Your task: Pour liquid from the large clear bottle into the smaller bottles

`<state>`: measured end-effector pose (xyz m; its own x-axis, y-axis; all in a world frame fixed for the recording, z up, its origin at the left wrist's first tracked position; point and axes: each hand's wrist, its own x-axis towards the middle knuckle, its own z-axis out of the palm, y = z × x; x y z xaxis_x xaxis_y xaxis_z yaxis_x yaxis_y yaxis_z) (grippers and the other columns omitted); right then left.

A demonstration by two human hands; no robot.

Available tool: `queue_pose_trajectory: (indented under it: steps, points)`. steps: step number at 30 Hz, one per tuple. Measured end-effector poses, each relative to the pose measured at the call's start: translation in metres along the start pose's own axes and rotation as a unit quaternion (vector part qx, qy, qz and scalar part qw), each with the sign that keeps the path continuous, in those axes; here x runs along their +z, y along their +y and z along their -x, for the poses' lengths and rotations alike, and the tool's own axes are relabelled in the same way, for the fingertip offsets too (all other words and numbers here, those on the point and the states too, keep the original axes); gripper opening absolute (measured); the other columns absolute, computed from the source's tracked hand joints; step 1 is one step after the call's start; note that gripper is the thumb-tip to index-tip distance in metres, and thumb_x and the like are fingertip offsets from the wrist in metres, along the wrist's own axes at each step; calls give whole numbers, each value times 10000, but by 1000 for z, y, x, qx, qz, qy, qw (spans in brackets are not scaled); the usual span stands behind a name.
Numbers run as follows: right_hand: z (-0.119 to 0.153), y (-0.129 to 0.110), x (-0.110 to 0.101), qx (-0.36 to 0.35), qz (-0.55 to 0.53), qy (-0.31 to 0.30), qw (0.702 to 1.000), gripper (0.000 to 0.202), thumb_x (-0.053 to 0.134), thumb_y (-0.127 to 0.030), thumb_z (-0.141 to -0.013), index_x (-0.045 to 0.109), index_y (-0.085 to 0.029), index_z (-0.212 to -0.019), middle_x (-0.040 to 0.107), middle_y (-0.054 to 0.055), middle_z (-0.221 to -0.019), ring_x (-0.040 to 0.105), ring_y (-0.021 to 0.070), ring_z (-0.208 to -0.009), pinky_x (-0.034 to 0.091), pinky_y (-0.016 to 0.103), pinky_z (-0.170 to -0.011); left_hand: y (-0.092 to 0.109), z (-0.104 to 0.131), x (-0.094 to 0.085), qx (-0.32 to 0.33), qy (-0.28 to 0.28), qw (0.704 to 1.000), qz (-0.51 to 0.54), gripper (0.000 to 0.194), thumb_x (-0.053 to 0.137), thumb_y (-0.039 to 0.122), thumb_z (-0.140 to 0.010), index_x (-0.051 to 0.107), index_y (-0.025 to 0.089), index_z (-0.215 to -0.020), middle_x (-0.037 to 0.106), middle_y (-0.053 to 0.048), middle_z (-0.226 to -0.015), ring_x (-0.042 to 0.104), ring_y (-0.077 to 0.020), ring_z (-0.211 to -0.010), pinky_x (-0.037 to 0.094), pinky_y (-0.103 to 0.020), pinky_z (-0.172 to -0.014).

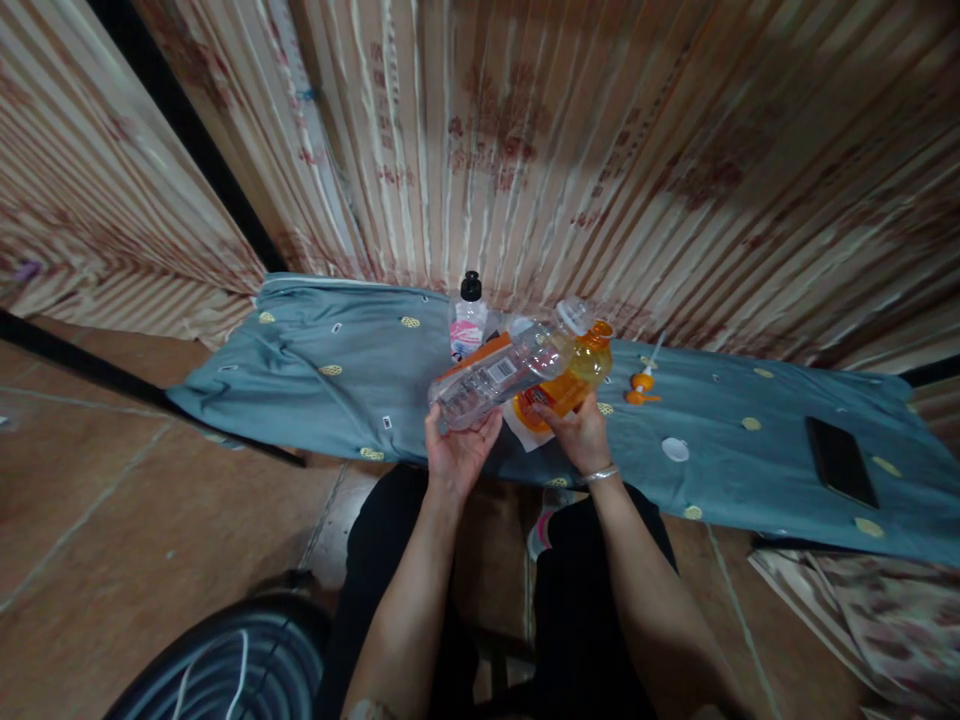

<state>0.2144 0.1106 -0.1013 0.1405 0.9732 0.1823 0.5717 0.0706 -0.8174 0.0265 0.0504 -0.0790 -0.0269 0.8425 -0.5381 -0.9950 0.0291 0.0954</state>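
Note:
My left hand [459,455] holds the lower end of a clear plastic bottle [529,355], which lies tilted with its open mouth up to the right. My right hand [581,435] is wrapped round an orange translucent bottle [589,365], also tilted and uncapped, just beside the clear one. Behind them stands a small bottle with a black cap [470,320] and a pink label. An orange pump top [642,385] with a white tube lies right of the orange bottle. A white oval piece [675,449] rests on the cloth farther right.
A teal patterned cloth [352,365] covers the long narrow surface. A dark phone [841,461] lies at its right. Striped curtains [517,150] hang behind. A black ribbed round object [247,660] stands on the floor at lower left.

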Motion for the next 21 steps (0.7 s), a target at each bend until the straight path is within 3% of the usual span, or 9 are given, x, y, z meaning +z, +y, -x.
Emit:
queue_pose_trajectory:
  steps: [9, 17, 21]
  points:
    - [0, 2, 2, 10, 39, 20, 999, 889, 662, -911, -561, 548, -201, -1083, 776, 193, -1012, 747, 372, -943, 581, 486, -792, -3, -6, -2, -24, 21, 999, 13, 586, 488, 527, -967, 614, 75, -1318, 747, -197, -1047, 744, -292, -1002, 623, -381, -838]
    - [2, 2, 2, 15, 57, 31, 998, 835, 677, -890, -563, 568, -216, -1044, 775, 181, -1010, 744, 366, -935, 563, 445, -751, -5, -11, -5, -70, 45, 995, 52, 689, 462, 590, -974, 569, 30, -1360, 743, -197, -956, 753, -264, -819, 635, -355, -726]
    - [3, 3, 2, 22, 54, 29, 998, 814, 668, -901, -553, 564, -225, -995, 777, 180, -963, 746, 377, -907, 564, 454, -732, -4, -13, -8, -71, 51, 995, 58, 633, 471, 550, -977, 595, 52, -1347, 748, -177, -918, 747, -255, -792, 632, -360, -730]
